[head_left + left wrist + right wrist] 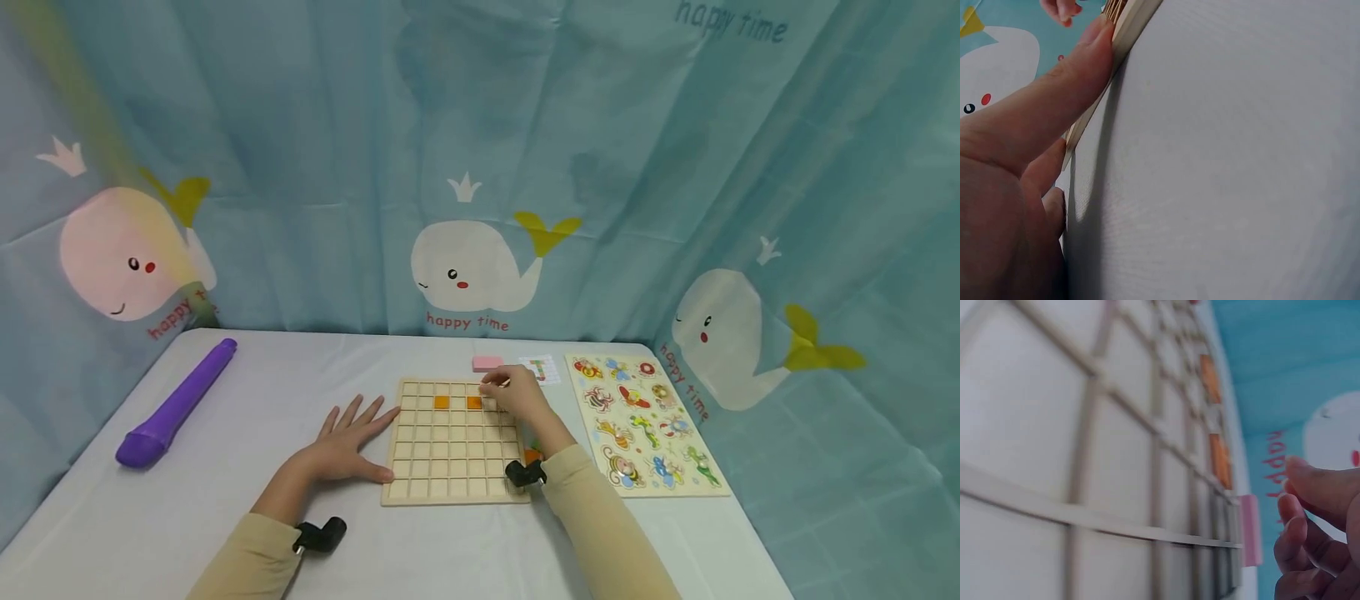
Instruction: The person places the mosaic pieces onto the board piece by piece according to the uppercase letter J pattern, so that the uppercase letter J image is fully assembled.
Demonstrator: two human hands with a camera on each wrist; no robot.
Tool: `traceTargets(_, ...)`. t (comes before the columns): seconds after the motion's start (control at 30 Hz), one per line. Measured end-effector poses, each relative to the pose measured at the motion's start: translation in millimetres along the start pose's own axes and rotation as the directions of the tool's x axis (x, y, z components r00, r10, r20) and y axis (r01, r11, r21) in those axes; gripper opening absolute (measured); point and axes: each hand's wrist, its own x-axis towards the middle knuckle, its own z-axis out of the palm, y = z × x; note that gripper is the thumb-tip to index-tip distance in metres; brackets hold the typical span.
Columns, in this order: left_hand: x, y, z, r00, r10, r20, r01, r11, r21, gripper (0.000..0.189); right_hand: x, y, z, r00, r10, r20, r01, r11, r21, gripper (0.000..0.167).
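Observation:
A wooden grid board (438, 492) lies on the table with two orange square tiles, a left tile (442, 402) and a right tile (474, 402), in a row near its far edge. My left hand (345, 446) is spread flat at the board's left side. In the left wrist view, the left thumb (1079, 69) touches the board's edge (1132, 28). Over the far right part of the board, my right hand (517, 392) hovers beside the right orange tile. Its fingers (1291, 540) are loosely bent, thumb close to the index finger, with nothing visible between them.
Behind the board are a pink block (487, 363) and a small pattern card (547, 369). An orange piece (532, 456) shows partly behind the right wrist. An animal puzzle board (652, 425) lies at the right, a purple microphone-shaped toy (176, 404) at the left. A whale-print curtain (337, 167) surrounds the table.

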Motion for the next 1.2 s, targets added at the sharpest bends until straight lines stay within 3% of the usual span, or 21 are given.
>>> traceTargets(0.2,1.3,1.7,0.3,1.0,0.002,0.01,-0.002,1.0,-0.007,0.118,-6.2,0.8,-22.2,0.996,-0.022,-0.088,0.023,1.0,0.013,0.015)
traceTargets(0.5,1.0,-0.5,0.8,1.0,0.001,0.006,-0.001,1.0,0.004,0.118,-21.9,14.9,-35.7,0.991,-0.012,-0.134,0.01,1.0,-0.012,0.022)
traceTargets(0.73,0.0,-0.1,-1.1,1.0,0.0,0.003,0.0,1.0,-0.004,0.118,-34.3,28.4,-38.4,0.986,0.064,-0.152,-0.067,0.998,-0.017,0.015)
traceTargets(1.2,0.2,0.8,0.3,1.0,-0.004,0.005,0.004,1.0,-0.008,0.116,-50.0,54.5,-48.2,0.967,0.216,-0.138,-0.217,0.976,0.007,0.021)
